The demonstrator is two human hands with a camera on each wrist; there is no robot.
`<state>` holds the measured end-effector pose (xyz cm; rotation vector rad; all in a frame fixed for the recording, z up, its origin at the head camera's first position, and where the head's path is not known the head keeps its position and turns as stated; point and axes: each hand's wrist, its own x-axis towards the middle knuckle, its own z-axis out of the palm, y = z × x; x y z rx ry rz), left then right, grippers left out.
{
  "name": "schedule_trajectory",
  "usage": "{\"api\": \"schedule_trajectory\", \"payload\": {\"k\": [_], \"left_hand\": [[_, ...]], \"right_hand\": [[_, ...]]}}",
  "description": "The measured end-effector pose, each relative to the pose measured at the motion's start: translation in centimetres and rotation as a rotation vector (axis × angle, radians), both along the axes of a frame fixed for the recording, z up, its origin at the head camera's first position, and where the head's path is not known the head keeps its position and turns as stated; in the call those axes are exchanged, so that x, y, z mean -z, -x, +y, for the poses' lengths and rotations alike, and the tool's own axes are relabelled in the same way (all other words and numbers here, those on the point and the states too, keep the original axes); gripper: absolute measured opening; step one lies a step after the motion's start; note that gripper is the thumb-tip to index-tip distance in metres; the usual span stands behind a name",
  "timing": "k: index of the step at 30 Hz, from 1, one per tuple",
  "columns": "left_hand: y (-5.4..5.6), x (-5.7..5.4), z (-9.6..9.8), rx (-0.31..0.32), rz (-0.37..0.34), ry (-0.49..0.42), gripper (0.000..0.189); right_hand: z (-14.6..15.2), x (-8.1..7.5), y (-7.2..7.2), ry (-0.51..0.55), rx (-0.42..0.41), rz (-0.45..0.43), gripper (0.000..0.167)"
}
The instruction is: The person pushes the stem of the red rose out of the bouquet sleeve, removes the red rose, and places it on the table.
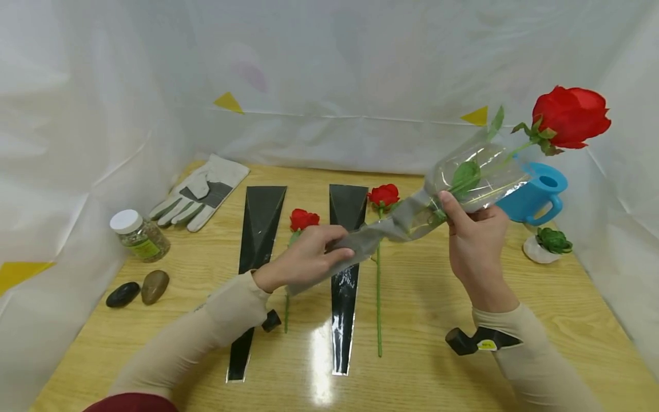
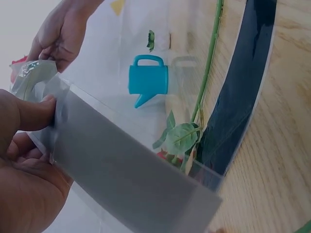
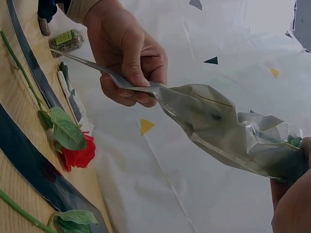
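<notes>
A red rose (image 1: 571,117) is up in the air at the right, its leafy stem inside a clear and grey flower sleeve (image 1: 407,220). My right hand (image 1: 479,246) grips the wide part of the sleeve around the stem, thumb on top. Nearer the narrow end, my left hand (image 1: 311,254) pinches the sleeve between thumb and fingers, and the grey tail (image 2: 121,165) hangs past it. Between the two hands the film is crumpled and twisted, as the right wrist view shows. The stem's lower end is hidden in the film.
Two black-backed sleeves (image 1: 347,274) and two roses (image 1: 380,286) lie on the wooden table. At the left are gloves (image 1: 206,189), a lidded jar (image 1: 141,237) and two stones (image 1: 154,286). A blue watering can (image 1: 535,197) and small potted plant (image 1: 546,246) stand right.
</notes>
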<state>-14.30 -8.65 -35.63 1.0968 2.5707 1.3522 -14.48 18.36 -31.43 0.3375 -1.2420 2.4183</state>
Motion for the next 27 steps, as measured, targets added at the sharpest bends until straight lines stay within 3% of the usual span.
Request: {"api": "schedule_trajectory", "payload": {"k": [6,10,19,27], "left_hand": [[0.3,0.0,-0.4,0.012,0.036,0.026,0.009],[0.3,0.3,-1.4,0.010,0.053,0.074,0.008],[0.6,0.5,-2.5,0.031,0.022,0.129,0.012],[0.5,-1.1,-0.9,0.030,0.000,-0.039,0.011]], "right_hand": [[0.8,-0.6,0.0,0.004,0.007,0.023,0.041],[1.6,-1.2,0.3,0.068,0.018,0.019,0.043],[1.7,-1.6,0.5,0.068,-0.030,0.026,0.047],[1.0,-1.4,0.4,0.035,-0.067,0.028,0.044]]}}
